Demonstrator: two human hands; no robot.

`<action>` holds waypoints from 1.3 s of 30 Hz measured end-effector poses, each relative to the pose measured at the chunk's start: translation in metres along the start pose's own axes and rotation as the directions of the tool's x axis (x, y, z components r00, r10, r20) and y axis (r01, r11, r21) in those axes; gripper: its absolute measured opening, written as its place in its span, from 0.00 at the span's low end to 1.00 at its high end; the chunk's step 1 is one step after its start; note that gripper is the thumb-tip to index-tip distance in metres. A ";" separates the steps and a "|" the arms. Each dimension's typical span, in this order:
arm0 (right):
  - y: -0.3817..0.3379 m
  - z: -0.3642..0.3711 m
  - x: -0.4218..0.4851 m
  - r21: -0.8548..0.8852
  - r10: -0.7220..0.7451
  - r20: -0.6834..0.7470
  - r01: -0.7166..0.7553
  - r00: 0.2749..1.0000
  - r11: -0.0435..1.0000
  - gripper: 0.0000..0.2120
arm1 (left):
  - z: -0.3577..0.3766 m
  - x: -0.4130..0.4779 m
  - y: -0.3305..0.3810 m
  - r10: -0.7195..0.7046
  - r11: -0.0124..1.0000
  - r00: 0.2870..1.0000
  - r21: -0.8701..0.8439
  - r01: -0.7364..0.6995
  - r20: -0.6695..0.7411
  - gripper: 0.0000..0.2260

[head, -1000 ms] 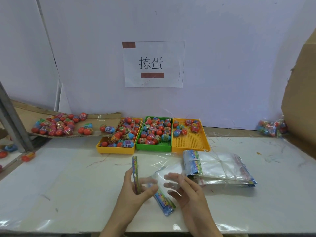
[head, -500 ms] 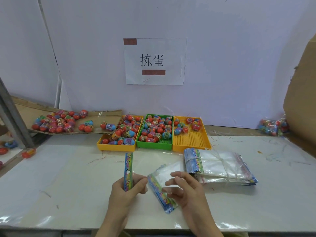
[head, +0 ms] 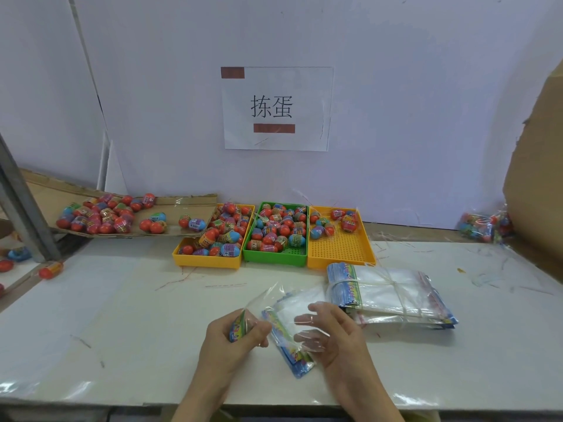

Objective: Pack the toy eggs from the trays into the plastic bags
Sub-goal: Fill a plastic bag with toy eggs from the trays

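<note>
Head view: bundled bag stack (head: pixel 393 295) beside right hand (head: pixel 335 333).

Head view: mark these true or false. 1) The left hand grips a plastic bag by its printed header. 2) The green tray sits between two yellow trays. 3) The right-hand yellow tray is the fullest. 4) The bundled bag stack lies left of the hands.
1) True: the left hand holds a plastic bag by its printed strip.
2) True: the green tray stands between both yellow trays.
3) False: the right yellow tray holds the fewest eggs.
4) False: the tied bag stack lies right of the right hand.
</note>
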State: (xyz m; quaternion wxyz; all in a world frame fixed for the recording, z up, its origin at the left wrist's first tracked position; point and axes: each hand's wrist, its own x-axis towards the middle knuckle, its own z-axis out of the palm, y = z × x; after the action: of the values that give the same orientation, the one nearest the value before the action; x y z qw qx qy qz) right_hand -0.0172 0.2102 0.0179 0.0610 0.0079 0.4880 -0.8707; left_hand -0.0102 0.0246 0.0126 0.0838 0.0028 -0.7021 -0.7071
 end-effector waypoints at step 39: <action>-0.059 0.021 0.258 -0.776 0.178 0.491 0.521 0.853 -0.357 0.18 | -0.012 0.026 0.015 -0.513 0.634 0.798 -0.767 0.103 -0.317 0.11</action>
State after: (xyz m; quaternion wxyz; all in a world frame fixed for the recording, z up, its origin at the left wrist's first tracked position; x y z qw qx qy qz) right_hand -0.2793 0.1974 0.0604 0.0014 -0.3132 0.9468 -0.0740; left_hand -0.0329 0.0098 0.0307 0.1323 0.2810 -0.3094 -0.8988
